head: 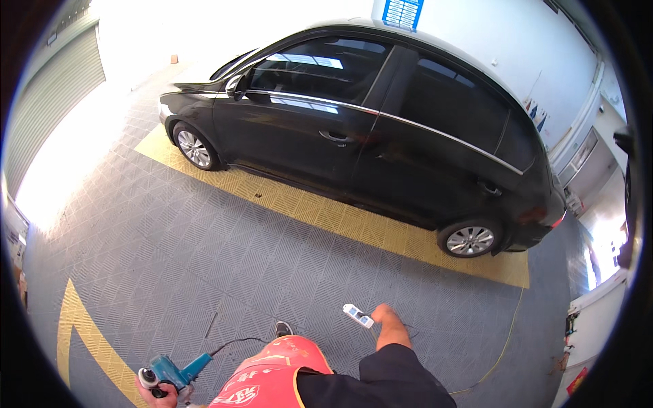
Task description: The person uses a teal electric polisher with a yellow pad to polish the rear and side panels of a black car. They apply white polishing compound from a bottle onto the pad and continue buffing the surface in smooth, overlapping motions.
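My left hand (162, 396) grips a teal power tool, apparently a car polisher (176, 371), by its head end at the lower left. A dark cord (235, 342) runs from the handle of that tool towards my red apron (270, 375) and passes out of sight behind it. Out in front of me, my right hand (383, 313) is closed at the near end of a white power strip (357, 315) with blue socket faces. Something dark, seemingly a plug, sits at the strip beside my fingers; the exact grip is too small to tell.
A black sedan (306, 132) stands across the view on a yellow floor strip (306, 204). Grey grid tiles (245, 255) cover the floor. A thin yellow cable (502, 352) trails along the right. At left is a roller shutter (56, 86); a blue sign (403, 13) hangs behind the car.
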The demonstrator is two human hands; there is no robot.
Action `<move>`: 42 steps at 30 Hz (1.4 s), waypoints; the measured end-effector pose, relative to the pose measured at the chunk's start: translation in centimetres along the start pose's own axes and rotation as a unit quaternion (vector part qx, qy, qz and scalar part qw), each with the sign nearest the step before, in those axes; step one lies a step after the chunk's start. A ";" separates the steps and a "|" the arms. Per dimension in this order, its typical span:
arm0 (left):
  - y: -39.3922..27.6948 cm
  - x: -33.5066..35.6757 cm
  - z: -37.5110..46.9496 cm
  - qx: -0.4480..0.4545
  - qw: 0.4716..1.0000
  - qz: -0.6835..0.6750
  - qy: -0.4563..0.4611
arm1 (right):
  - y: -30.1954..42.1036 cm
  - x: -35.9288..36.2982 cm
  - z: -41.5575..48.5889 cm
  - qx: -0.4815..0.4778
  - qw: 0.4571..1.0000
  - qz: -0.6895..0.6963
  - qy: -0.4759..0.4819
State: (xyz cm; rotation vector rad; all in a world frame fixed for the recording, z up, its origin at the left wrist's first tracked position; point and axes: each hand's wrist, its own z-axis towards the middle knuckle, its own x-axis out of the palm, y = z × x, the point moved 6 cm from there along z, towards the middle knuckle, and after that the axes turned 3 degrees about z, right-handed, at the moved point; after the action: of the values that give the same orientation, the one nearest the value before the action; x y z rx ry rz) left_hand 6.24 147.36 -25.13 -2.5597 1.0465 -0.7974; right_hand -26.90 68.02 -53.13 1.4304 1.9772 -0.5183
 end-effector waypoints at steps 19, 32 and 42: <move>-5.5 50.4 28.2 -0.119 0.962 0.205 0.137 | 27.0 -5.1 -1.4 0.036 0.999 0.016 -0.021; -12.2 76.2 36.5 -0.141 0.914 0.332 0.184 | 55.7 -6.8 3.0 -0.023 0.967 0.255 0.007; -14.1 94.1 39.5 -0.122 0.897 0.338 0.258 | 104.4 -34.1 5.4 -0.532 0.821 0.202 -0.043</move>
State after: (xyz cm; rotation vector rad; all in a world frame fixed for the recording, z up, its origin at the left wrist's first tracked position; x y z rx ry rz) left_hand 92.50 91.98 -14.60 -1.9172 2.1495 -1.2021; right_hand 79.97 75.62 -28.25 0.9670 1.3748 0.6413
